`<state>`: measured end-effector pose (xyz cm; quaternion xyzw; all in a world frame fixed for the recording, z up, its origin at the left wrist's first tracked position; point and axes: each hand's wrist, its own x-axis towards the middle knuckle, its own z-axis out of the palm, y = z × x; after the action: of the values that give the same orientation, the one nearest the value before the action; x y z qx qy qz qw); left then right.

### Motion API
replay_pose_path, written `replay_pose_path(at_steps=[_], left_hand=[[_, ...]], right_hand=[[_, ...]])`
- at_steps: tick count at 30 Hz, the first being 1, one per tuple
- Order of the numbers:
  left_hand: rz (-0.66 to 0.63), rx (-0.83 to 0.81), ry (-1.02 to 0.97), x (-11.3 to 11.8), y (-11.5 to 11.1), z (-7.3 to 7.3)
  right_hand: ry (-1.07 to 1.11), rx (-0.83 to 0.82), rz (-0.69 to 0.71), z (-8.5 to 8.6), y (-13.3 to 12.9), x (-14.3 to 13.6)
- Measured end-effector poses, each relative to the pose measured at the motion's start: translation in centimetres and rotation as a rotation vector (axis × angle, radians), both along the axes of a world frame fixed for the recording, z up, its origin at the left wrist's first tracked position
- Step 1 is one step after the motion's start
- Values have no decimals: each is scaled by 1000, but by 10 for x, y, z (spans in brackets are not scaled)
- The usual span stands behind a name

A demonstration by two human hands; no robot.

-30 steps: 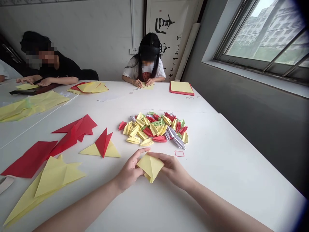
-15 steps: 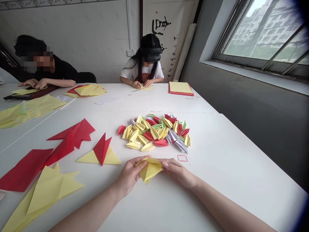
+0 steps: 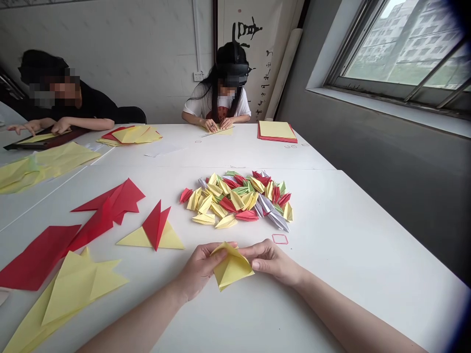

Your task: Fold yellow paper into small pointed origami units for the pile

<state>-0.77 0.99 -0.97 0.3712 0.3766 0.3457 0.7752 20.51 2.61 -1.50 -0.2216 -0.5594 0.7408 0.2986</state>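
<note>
A folded piece of yellow paper point(image 3: 232, 269) hangs between my two hands just over the white table, a creased, pointed shape with its lower tip toward me. My left hand point(image 3: 201, 268) pinches its upper left side, thumb in front and fingers behind. At the paper's right side is my right hand point(image 3: 274, 264), closed loosely about the edge, its index finger reaching behind the upper edge and its thumb by the right corner. Beyond both hands lies a heap of small folded paper pieces point(image 3: 239, 198) in yellow, red, green and lilac.
To the left lie red paper sheets point(image 3: 97, 225), yellow folded sheets point(image 3: 83, 282) and a red folded piece point(image 3: 156, 226) on a yellow triangle. A square paper stack point(image 3: 275, 130) sits at the far right. Two people point(image 3: 221, 98) work across the table point(image 3: 331, 235).
The yellow paper has turned and opened toward me, showing a wider face. My right thumb has shifted down along its right side. The view has tilted slightly.
</note>
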Motion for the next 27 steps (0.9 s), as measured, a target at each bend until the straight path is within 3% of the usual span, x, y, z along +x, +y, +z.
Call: replay_pose_path(at_steps=[8, 16, 21, 27], left_hand=[[-34, 67, 13, 1, -1, 0], [-14, 142, 165, 3, -2, 3], [-2, 80, 128, 3, -2, 5], [132, 146, 217, 13, -6, 3]], right_hand=[[43, -13, -34, -5, -2, -3], [-62, -9, -215, -7, -8, -11], [-14, -115, -98, -7, -2, -7], [-39, -100, -182, -8, 0, -9]])
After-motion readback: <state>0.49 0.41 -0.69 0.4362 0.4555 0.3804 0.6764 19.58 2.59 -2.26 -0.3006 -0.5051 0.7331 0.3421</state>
